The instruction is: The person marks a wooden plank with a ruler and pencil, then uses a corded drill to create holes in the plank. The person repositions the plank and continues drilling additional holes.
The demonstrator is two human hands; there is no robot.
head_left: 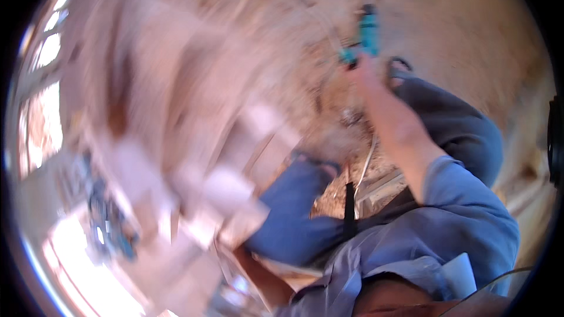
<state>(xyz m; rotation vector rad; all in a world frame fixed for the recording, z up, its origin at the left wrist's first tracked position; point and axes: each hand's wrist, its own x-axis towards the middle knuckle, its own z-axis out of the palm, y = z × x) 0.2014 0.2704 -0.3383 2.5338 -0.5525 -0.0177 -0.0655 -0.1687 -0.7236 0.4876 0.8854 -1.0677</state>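
Note:
My right arm reaches forward past my bent leg, and my right hand (365, 66) is closed around a teal power drill (368, 30). The drill has a dark front end and a thin bit pointing away from me over the brown ground. My left forearm (261, 276) extends to the lower left beside pale, block-like pieces (226, 191). Those pieces are smeared by motion, and the fingers of my left hand are lost among them, so a grip on any piece cannot be made out.
Blurred brown, plank-like shapes (176, 82) fill the left side. Dusty brown ground (458, 29) spreads ahead and right. A pale cable (368, 158) runs between my legs near a wooden piece (379, 191). Bright openings (47, 105) line the far left.

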